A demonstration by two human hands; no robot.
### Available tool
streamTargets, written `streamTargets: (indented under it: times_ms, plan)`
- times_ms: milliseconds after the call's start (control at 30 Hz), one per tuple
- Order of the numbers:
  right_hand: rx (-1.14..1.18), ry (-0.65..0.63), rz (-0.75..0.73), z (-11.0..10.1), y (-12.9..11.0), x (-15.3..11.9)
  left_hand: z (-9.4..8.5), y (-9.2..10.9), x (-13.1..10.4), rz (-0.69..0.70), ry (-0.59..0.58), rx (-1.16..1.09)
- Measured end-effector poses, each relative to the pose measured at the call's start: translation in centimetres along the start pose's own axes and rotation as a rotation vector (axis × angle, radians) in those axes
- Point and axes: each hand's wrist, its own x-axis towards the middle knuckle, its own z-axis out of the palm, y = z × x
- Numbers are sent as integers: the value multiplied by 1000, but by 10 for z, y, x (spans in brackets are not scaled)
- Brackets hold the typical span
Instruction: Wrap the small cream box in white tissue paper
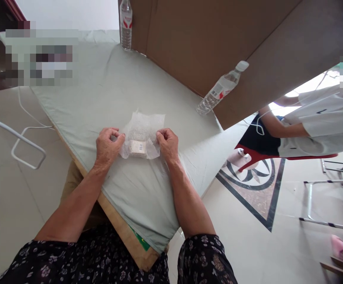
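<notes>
A sheet of bubble wrap [143, 125] lies on the cloth-covered table, with a small pale box [138, 147] bearing a printed label resting on its near part. My left hand [109, 145] pinches the left edge of the wrap between thumb and fingers. At the opposite edge, my right hand [168, 143] has its thumb and fingers closed on the wrap too. Part of the sheet folds up beside the box on the right. Neither hand touches the box.
A large brown cardboard panel [195, 43] stands along the far side. Two water bottles, one upright [126, 27] and one tilted in view [218, 92], stand by it. A light green cloth [91, 90] covers the table. Another person [322, 122] sits at the right.
</notes>
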Motion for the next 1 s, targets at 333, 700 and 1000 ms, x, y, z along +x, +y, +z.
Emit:
streamTargets:
  times_ms: [333,700,1000]
  plan:
    - [5,76,-23,-5,4,5,-9,-5,12,-162,97,118]
    - [-26,100,2,-6,13,11,-7,-12,16,-136,88,129]
    - [-151,117,-47,-7,25,15,-5,-20,10,59,159,97]
